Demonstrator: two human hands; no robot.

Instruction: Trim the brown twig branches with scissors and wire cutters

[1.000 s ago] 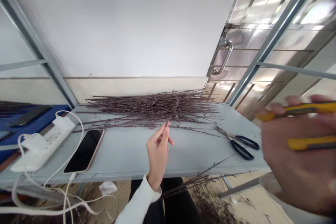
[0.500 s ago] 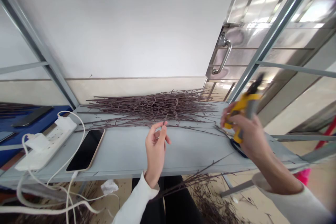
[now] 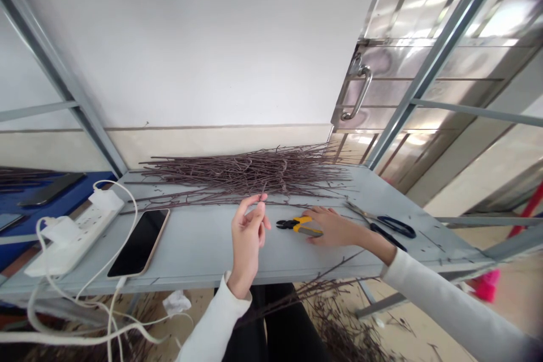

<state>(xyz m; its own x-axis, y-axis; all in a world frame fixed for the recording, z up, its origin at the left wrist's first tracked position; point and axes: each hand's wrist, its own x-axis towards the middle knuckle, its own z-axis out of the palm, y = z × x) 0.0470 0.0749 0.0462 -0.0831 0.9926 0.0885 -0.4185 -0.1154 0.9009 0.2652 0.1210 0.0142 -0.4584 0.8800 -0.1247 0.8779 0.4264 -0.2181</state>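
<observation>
My left hand (image 3: 249, 225) is raised over the near part of the table, thumb and forefinger pinching a small piece of twig (image 3: 264, 187). To its right, my right hand (image 3: 333, 226) rests low at the tabletop, its fingers around the handles of yellow-and-grey diagonal pliers (image 3: 309, 227). The pliers' black jaws point left, toward my left hand. Behind both hands lies a long pile of thin brown twigs (image 3: 237, 172). Scissors (image 3: 377, 222) with dark blue handles lie just right of my right hand.
A phone (image 3: 139, 243) and a white power strip (image 3: 80, 232) with plugs and cables occupy the table's left side. More twigs (image 3: 297, 297) lie across my lap, with scraps on the floor. Metal frame posts (image 3: 441, 56) rise at both ends. A wall stands behind.
My right hand has brought the pliers from raised at the right down to the tabletop near the middle, uncovering the scissors. My left hand has shifted slightly left, still pinching the twig piece.
</observation>
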